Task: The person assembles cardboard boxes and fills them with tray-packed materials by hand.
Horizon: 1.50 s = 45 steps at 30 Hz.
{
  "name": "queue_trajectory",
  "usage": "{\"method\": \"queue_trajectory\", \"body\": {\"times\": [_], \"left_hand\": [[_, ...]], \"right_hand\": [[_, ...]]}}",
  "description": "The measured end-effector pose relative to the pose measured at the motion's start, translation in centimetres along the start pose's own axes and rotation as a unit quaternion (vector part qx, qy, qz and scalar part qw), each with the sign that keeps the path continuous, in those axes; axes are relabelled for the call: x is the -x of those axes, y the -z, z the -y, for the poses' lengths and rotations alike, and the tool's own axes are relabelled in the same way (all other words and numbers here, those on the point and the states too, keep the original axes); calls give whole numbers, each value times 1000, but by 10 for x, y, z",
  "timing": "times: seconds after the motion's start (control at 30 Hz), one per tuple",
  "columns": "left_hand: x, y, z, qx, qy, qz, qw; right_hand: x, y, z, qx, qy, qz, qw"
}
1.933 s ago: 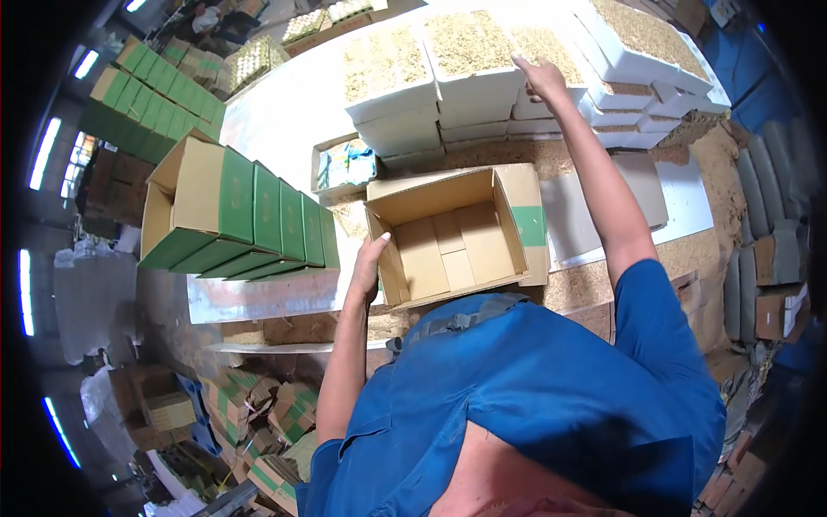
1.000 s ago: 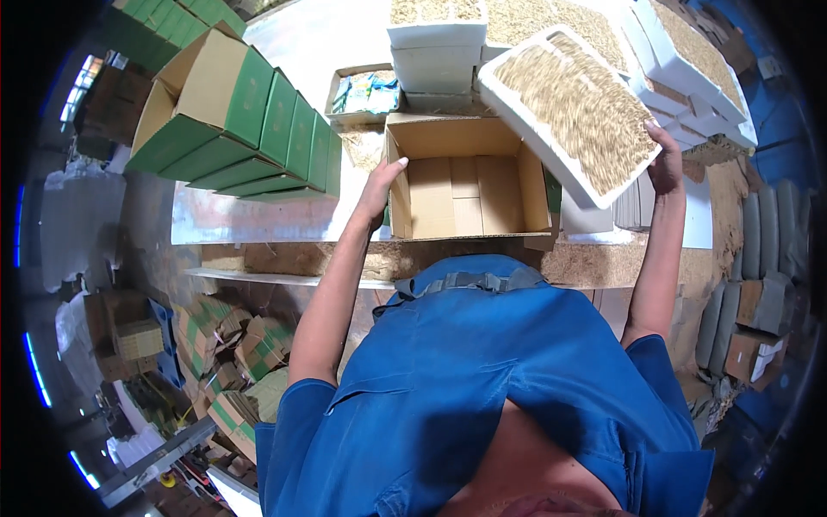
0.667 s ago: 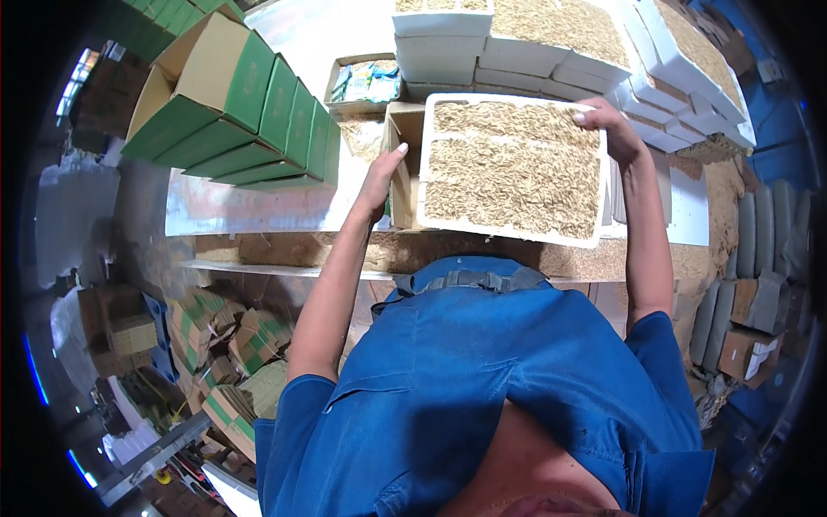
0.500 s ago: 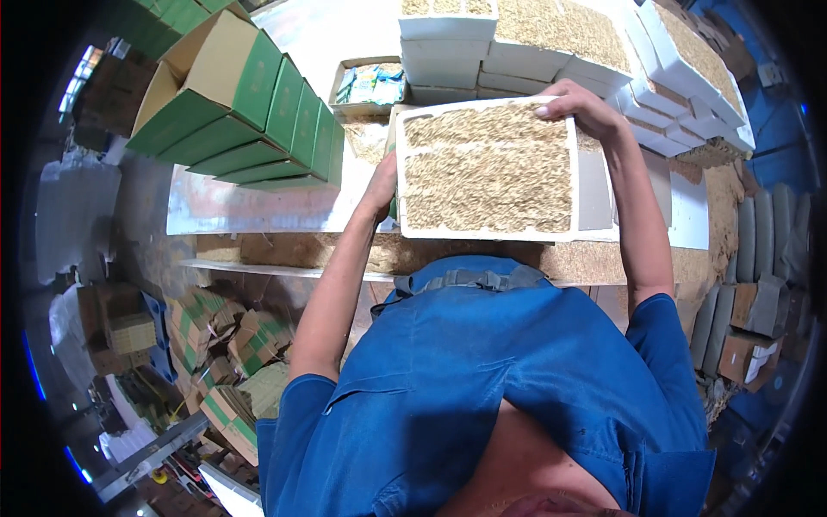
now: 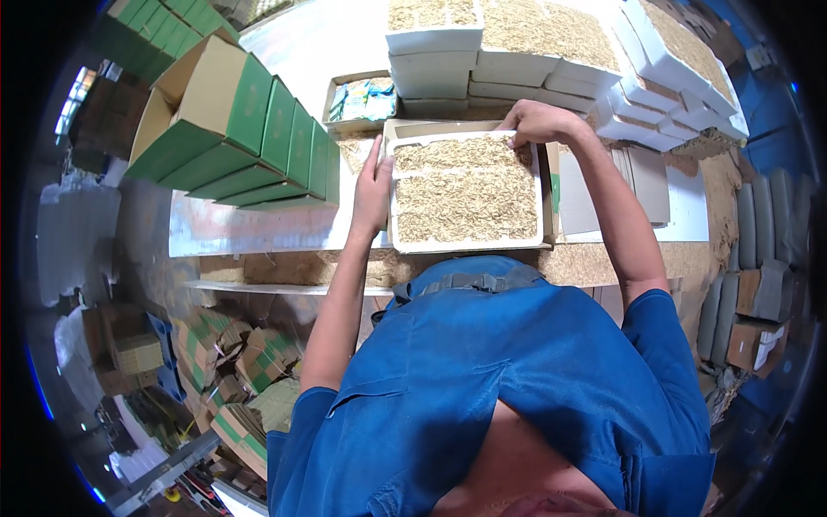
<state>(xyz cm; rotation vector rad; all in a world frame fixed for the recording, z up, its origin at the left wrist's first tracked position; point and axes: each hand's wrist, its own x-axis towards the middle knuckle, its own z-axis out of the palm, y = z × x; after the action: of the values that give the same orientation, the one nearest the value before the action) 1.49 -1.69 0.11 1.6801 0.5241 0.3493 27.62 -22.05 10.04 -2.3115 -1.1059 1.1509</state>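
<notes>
A white foam tray (image 5: 465, 202), filled with small straw-coloured grain-like pieces, sits inside an open cardboard box (image 5: 555, 189) at the table's near middle. My right hand (image 5: 538, 125) grips the tray's back right corner, fingertips curled over its edge. At the box's left side, my left hand (image 5: 372, 185) lies against the wall with fingers stretched upward along it, thumb beside the tray. The box's floor is hidden under the tray.
Green-sided cartons (image 5: 276, 138) stand at left on the white table (image 5: 233, 233). Stacked filled foam trays (image 5: 508, 65) line the back, beside an open box (image 5: 338, 122) of blue packets. Grey boards (image 5: 612, 194) lie at right; flattened cartons (image 5: 258, 362) and grey sacks (image 5: 749, 224) surround the table.
My right hand took a filled tray from the back stack, swung it down and left, and lowered it into the box. My left hand stayed at the box's left side.
</notes>
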Motion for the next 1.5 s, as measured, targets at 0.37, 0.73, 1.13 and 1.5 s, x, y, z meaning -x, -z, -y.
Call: {"method": "queue_trajectory", "body": {"times": [0.37,0.73,1.13,1.5], "left_hand": [[8,-77,-59,-551,-151,276,773],[-1,-102,-62,-608,-95,320,720],[-2,-126,-68,-608,-136,319,714],[-6,-138,-57,-595,-129,306,732]], "right_hand": [[-12,-82,-10,169,-1,-260,951],[67,-81,-93,3,90,-592,801],[124,-165,-333,-93,-429,-481,759],[79,-176,-302,-39,-440,-311,841]]}}
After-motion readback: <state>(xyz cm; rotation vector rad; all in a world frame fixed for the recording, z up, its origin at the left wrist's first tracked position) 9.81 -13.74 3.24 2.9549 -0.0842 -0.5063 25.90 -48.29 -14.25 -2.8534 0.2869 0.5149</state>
